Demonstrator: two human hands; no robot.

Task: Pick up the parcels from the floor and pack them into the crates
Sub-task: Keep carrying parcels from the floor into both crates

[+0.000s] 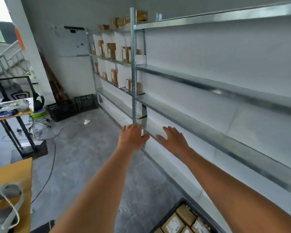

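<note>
Both my arms stretch forward at mid-height with nothing in them. My left hand is flat with straight fingers, in front of the foot of a metal shelf post. My right hand is spread open beside it, in front of the lowest shelf. A black crate at the bottom edge, under my right forearm, holds several brown parcels with white labels. Two more black crates stand on the floor against the far wall.
Long metal shelving runs along the right wall; its far bay carries several brown boxes. A desk and office chair stand at the left, cables trail over the grey floor, and a cardboard surface lies at near left.
</note>
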